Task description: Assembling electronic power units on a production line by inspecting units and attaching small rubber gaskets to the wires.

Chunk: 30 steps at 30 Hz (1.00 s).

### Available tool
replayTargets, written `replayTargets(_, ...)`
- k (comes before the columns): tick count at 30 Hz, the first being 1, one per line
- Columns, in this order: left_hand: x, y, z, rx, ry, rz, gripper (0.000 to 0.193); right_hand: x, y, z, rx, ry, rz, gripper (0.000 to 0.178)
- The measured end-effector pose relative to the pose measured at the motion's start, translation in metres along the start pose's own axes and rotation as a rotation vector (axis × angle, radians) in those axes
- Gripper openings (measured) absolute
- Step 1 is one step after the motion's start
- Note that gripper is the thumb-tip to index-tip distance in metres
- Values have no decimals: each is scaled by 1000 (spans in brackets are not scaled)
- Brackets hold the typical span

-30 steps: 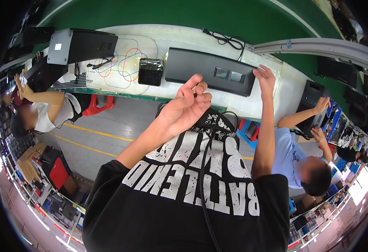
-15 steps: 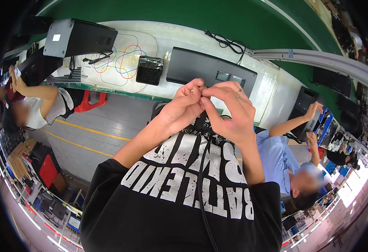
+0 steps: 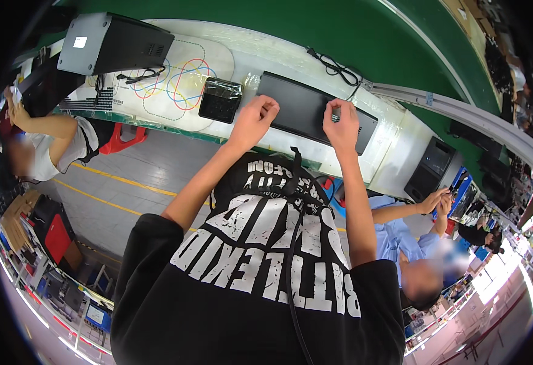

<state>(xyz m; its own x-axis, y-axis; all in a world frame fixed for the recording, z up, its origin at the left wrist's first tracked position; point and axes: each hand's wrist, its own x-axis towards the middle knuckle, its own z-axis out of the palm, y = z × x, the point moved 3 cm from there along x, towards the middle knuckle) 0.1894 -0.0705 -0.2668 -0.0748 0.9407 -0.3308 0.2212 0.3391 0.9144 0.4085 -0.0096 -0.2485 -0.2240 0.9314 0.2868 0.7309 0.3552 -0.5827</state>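
A long black casing [image 3: 297, 100] with vent slots lies on the bench in front of me. My left hand [image 3: 255, 120] is over its near left part, thumb and fingers brought together. Above the right part is my right hand [image 3: 342, 126], closed in a pinch that hides some of the vents. Whatever is between the fingertips of either hand, if anything, is too small to make out. A small black open tray [image 3: 220, 102] sits to the left of my left hand.
On the left a large black box-shaped unit [image 3: 117, 48] stands on a white mat [image 3: 187, 58] with coloured loops. A black cable [image 3: 342, 72] lies behind the casing. A metal rail [image 3: 437, 100] runs at the right. Two people work nearby, one in white [image 3: 52, 149], one in blue [image 3: 400, 237].
My hands were together at the fingertips in front of my chest. They have moved apart and forward over the casing, left hand to the left, right hand above the right end.
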Motion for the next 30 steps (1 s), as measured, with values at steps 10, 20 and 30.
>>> replayTargets(10, -2, -4, 3, 224, 63, 291, 9, 11, 1, 15, -176, -140, -161, 14)
replayTargets(20, 0, -6, 6, 225, 67, 257, 11, 27, -8, 13, -266, -250, -102, 13)
replayTargets(30, 1, -7, 5, 215, 83, 262, 11, 11, -12, 15, -242, -58, -52, 13)
